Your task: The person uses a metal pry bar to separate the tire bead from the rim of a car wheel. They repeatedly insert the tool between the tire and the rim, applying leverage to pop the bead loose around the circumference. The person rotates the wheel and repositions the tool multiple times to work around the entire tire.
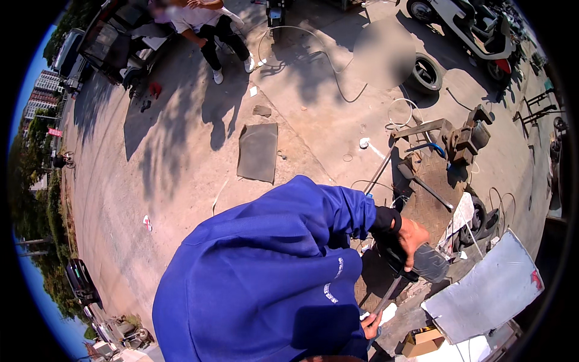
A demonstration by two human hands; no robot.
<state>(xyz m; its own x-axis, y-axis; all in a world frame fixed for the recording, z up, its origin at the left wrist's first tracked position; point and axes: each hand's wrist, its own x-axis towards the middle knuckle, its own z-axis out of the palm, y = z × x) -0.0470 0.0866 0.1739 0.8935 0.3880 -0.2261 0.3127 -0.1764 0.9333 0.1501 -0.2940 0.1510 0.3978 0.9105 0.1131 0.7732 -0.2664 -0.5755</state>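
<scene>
My left hand, at the end of a blue sleeve with a black cuff, is closed over the edge of a black tyre with grooved tread. Much of the tyre is hidden by the hand and sleeve. Lower down, my right hand grips a flat grey metal bar. The bar slants up to the dark rubber beneath my left hand. My blue jacket covers much of the view and hides the right forearm. Beyond my left hand, a hammer lies on a rusty metal plate.
A vise-like block of metal stands at the plate's far end. To the right are a pale sheet panel and an open cardboard box. Another tyre, a scooter and a seated person are farther off.
</scene>
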